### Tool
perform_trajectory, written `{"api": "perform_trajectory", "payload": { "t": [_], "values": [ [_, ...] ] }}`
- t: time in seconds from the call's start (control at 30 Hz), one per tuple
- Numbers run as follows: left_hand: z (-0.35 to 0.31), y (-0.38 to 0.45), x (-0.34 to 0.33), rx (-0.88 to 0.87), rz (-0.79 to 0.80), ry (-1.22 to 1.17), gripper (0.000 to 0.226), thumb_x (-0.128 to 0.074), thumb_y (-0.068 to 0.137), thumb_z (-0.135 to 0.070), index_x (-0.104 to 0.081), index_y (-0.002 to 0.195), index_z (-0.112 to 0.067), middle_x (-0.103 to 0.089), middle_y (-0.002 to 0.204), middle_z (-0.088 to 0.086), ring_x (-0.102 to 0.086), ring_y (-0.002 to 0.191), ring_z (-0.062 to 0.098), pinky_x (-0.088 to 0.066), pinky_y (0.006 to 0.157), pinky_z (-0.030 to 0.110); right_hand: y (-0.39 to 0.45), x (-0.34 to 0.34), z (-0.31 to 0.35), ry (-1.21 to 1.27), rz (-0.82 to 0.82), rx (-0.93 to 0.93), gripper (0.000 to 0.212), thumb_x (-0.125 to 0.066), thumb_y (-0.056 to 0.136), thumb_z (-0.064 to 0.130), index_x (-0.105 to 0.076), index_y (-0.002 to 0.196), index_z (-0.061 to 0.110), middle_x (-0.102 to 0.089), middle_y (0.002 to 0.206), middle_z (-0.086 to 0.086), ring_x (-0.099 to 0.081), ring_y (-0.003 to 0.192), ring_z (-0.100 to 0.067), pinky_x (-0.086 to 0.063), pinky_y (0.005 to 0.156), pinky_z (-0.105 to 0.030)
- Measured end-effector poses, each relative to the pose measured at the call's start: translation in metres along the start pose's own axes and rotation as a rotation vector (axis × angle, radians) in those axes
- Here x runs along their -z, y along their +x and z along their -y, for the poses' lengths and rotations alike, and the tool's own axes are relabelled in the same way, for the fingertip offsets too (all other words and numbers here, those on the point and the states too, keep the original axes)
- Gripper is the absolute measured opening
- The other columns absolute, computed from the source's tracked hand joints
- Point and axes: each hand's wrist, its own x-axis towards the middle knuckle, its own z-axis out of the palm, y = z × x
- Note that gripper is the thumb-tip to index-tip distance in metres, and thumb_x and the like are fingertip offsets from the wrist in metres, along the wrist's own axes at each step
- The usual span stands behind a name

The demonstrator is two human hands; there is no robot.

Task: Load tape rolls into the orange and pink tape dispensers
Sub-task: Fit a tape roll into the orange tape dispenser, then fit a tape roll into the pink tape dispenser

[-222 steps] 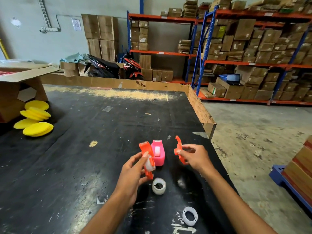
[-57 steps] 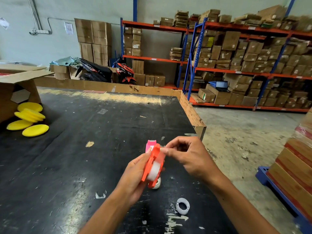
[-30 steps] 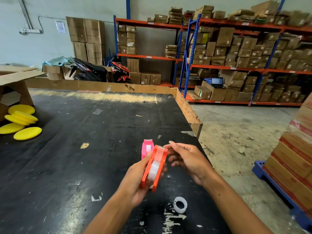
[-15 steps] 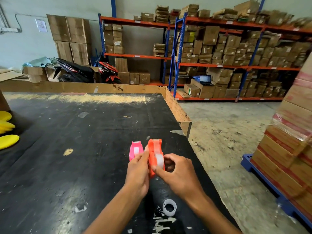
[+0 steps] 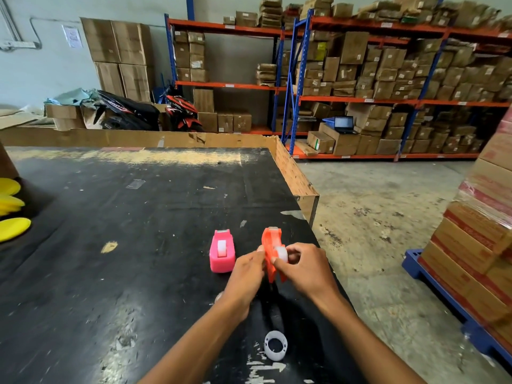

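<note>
Both hands meet over the near right part of the black table [image 5: 116, 273], closed around the orange tape dispenser [image 5: 271, 246], which is held just above the surface with its cutter end pointing away from the person. The left hand [image 5: 245, 273] pinches the dispenser's left side between thumb and fingertips. The right hand [image 5: 304, 268] grips it from the right, fingers curled, with the thumb pressed against the clear tape roll [image 5: 281, 252] seated in the dispenser's body.

Just to the left, apart from the hands, the pink tape dispenser [image 5: 221, 254] stands upright on the table with a roll of clear tape showing in its slot. Nearer the person, a white plastic ring [image 5: 275, 345] (a hub or empty core, hard to say which) lies alone on the table between the two forearms. A small pale object peeks out from under the left wrist; what it is cannot be told.

At the far left edge, yellow discs [image 5: 12, 217] lie on the table.
</note>
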Motion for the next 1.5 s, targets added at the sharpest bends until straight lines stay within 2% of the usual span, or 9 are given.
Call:
{"api": "perform_trajectory", "payload": {
  "t": [0.07,0.17,0.27,0.37,0.7,1.1,1.23,1.37,1.5],
  "values": [
    [0.002,0.007,0.000,-0.013,0.005,0.081,0.043,-0.037,0.093,-0.028,-0.072,0.088,-0.004,-0.074,0.097,0.021,-0.063,0.084,0.018,-0.046,0.084,0.034,0.009,-0.002,-0.006,-0.032,0.004,-0.032,0.043,-0.063,0.058,0.048,-0.068,0.069,0.007,-0.072,0.063,-0.007,-0.068,0.062,-0.028,-0.057,0.059,-0.044],
    [0.007,0.012,0.002,-0.049,-0.020,0.377,0.032,-0.038,0.088,-0.013,-0.065,0.069,-0.010,-0.068,0.073,0.007,-0.055,0.068,0.014,-0.047,0.071,0.032,0.023,-0.005,-0.009,-0.115,0.027,-0.071,0.032,-0.067,0.063,0.038,-0.067,0.067,0.006,-0.071,0.064,-0.008,-0.067,0.065,-0.029,-0.054,0.058,-0.041],
    [0.017,0.013,0.007,-0.065,0.093,0.811,0.041,-0.031,0.073,-0.016,-0.066,0.092,-0.004,-0.072,0.098,0.016,-0.066,0.093,0.034,-0.052,0.082,0.042,0.034,-0.009,-0.010,-0.187,0.062,-0.093,0.027,-0.067,0.067,0.035,-0.067,0.069,0.007,-0.071,0.071,-0.010,-0.066,0.069,-0.033,-0.055,0.060,-0.041],
    [0.022,0.013,0.009,0.014,0.154,1.129,0.048,-0.033,0.076,-0.016,-0.060,0.114,-0.008,-0.062,0.127,0.015,-0.057,0.116,0.039,-0.049,0.093,0.046,0.038,-0.015,-0.009,-0.231,0.096,-0.095,0.026,-0.068,0.071,0.034,-0.067,0.073,0.007,-0.071,0.077,-0.010,-0.066,0.075,-0.034,-0.052,0.062,-0.038],
    [0.025,0.015,0.015,-0.067,0.241,1.354,0.048,-0.035,0.089,-0.010,-0.050,0.134,-0.011,-0.045,0.147,0.009,-0.047,0.129,0.036,-0.044,0.102,0.048,0.046,-0.020,-0.009,-0.230,0.085,-0.106,0.030,-0.071,0.074,0.037,-0.070,0.083,0.009,-0.072,0.086,-0.008,-0.067,0.083,-0.031,-0.053,0.067,-0.037],
    [0.022,0.016,0.023,-0.116,0.313,1.315,0.055,-0.037,0.087,-0.006,-0.045,0.141,-0.014,-0.033,0.157,0.000,-0.036,0.140,0.026,-0.034,0.112,0.042,0.054,-0.023,-0.002,-0.245,0.090,-0.114,0.028,-0.072,0.077,0.036,-0.070,0.087,0.009,-0.070,0.085,-0.007,-0.068,0.085,-0.028,-0.054,0.068,-0.035],
    [0.022,0.013,0.030,-0.192,0.268,1.106,0.049,-0.041,0.083,-0.006,-0.060,0.127,-0.013,-0.056,0.141,0.004,-0.049,0.130,0.025,-0.041,0.106,0.038,0.050,-0.020,-0.005,-0.243,0.073,-0.120,0.039,-0.068,0.077,0.049,-0.069,0.087,0.011,-0.069,0.087,-0.006,-0.066,0.085,-0.027,-0.049,0.067,-0.035],
    [0.017,0.005,0.045,-0.299,-0.025,0.797,0.036,-0.050,0.079,-0.002,-0.071,0.107,-0.008,-0.073,0.107,0.004,-0.066,0.100,0.019,-0.050,0.090,0.029,0.041,-0.020,0.002,-0.117,-0.108,0.068,0.031,-0.061,0.087,0.039,-0.069,0.090,0.010,-0.067,0.092,-0.006,-0.064,0.086,-0.025,-0.055,0.073,-0.040],
    [0.018,0.012,0.081,-0.317,-0.414,0.583,0.025,-0.052,0.074,-0.009,-0.073,0.088,-0.009,-0.073,0.085,0.003,-0.066,0.079,0.020,-0.053,0.077,0.034,0.038,-0.039,0.027,0.023,0.046,0.188,0.018,-0.060,0.089,0.020,-0.074,0.093,0.010,-0.075,0.092,-0.007,-0.067,0.087,-0.022,-0.054,0.083,-0.036]
  ]
}}
